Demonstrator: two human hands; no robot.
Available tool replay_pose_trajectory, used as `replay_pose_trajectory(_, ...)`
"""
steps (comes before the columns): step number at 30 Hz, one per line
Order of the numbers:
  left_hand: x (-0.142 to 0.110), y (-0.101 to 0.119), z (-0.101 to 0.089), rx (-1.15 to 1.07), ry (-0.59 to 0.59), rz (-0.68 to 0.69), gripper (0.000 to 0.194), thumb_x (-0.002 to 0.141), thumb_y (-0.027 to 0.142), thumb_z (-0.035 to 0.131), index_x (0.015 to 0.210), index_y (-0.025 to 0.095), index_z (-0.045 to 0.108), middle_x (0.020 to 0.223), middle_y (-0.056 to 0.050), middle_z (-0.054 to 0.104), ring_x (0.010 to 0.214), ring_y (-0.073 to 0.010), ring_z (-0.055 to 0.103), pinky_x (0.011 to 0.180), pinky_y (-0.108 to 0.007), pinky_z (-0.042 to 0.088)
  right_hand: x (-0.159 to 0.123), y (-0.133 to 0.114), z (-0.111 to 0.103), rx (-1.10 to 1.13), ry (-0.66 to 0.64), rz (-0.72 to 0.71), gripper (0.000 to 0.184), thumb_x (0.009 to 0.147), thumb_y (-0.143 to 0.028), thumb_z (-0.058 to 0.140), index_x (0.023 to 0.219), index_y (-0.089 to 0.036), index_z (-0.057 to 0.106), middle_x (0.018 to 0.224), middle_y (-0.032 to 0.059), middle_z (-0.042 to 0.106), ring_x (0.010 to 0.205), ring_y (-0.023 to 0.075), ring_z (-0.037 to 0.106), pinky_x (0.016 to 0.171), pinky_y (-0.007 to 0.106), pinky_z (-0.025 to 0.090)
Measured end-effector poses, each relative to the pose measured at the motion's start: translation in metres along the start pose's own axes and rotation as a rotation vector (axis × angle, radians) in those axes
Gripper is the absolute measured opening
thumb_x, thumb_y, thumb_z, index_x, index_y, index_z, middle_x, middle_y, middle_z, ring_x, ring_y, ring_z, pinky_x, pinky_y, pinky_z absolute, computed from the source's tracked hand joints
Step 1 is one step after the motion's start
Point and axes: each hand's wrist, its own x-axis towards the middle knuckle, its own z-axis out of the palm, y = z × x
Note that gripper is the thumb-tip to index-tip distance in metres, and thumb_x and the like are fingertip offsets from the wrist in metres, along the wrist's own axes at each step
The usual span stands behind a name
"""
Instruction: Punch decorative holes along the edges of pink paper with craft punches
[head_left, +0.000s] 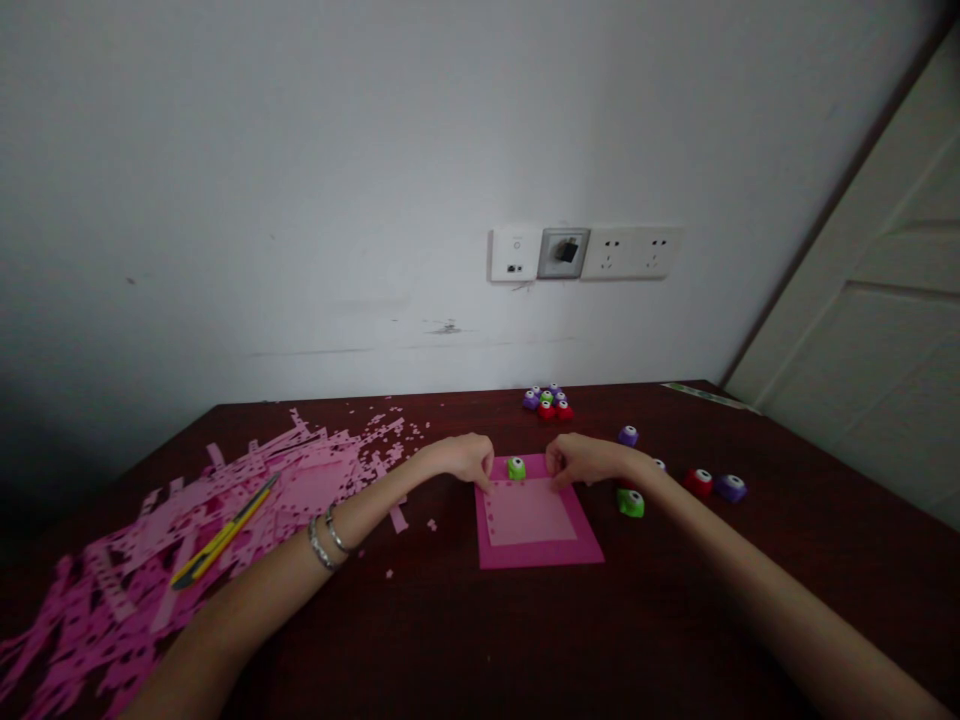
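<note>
A light pink sheet of paper lies over a darker pink sheet at the middle of the table. Small punched holes run along its left and top edges. My left hand pinches the light sheet at its top left corner. At the top right corner, my right hand has thumb and fingers closed on the same sheet. Between the two hands sits a green craft punch at the light sheet's top edge. Whether the paper is inside its slot, I cannot tell.
Pink paper scraps cover the left side, with a yellow utility knife on them. Several craft punches cluster at the back; a green one, a red one and a purple one lie to the right. Sockets are on the wall.
</note>
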Motion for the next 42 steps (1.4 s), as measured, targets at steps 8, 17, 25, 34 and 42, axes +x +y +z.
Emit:
replay_pose_trajectory(8, 0.005, -0.012, -0.007, -0.065, -0.207, 0.057, 0.011, 0.062, 0.025, 0.067, 0.063, 0.013, 0.068, 0.052, 0.003, 0.056, 0.049, -0.0076, 0.043, 0.047, -0.020, 0.031, -0.001, -0.006, -0.003, -0.028, -0.041, -0.030, 0.013, 0.067, -0.023, 0.057, 0.072, -0.012, 0.062, 0.055, -0.0001, 0.053, 0.045, 0.0084, 0.044, 0.041, 0.019, 0.032)
replay_pose_trajectory(17, -0.001, -0.011, -0.014, -0.083, -0.261, 0.033, 0.013, 0.061, 0.023, 0.067, 0.067, 0.012, 0.070, 0.054, 0.002, 0.057, 0.047, -0.0074, 0.043, 0.046, -0.021, 0.030, 0.000, -0.010, 0.002, 0.062, -0.020, -0.044, 0.019, 0.069, -0.024, 0.054, 0.081, -0.011, 0.062, 0.065, 0.0014, 0.056, 0.048, 0.0083, 0.045, 0.041, 0.019, 0.034)
replay_pose_trajectory(25, -0.003, -0.012, -0.018, -0.099, -0.270, 0.127, 0.009, 0.060, 0.017, 0.066, 0.067, 0.014, 0.069, 0.058, 0.001, 0.062, 0.053, -0.0084, 0.049, 0.051, -0.021, 0.034, 0.004, -0.007, 0.001, -0.011, 0.009, -0.151, 0.023, 0.069, -0.029, 0.061, 0.084, -0.012, 0.063, 0.073, 0.0031, 0.061, 0.060, 0.0118, 0.052, 0.049, 0.020, 0.036)
replay_pose_trajectory(34, -0.003, -0.016, -0.021, -0.083, -0.254, 0.098, 0.009, 0.060, 0.018, 0.066, 0.067, 0.013, 0.069, 0.056, 0.001, 0.060, 0.049, -0.0075, 0.046, 0.051, -0.022, 0.034, 0.007, -0.005, 0.004, 0.016, -0.023, -0.190, 0.019, 0.073, -0.026, 0.053, 0.072, -0.011, 0.064, 0.062, 0.0002, 0.057, 0.056, 0.0099, 0.047, 0.050, 0.020, 0.034)
replay_pose_trajectory(42, 0.000, -0.022, -0.018, -0.070, -0.257, 0.069, 0.010, 0.060, 0.019, 0.065, 0.067, 0.014, 0.070, 0.056, 0.000, 0.061, 0.050, -0.0084, 0.046, 0.050, -0.023, 0.033, 0.011, -0.004, 0.009, -0.005, 0.030, -0.138, 0.017, 0.071, -0.023, 0.049, 0.066, -0.012, 0.060, 0.057, -0.0018, 0.050, 0.052, 0.0086, 0.041, 0.047, 0.021, 0.029)
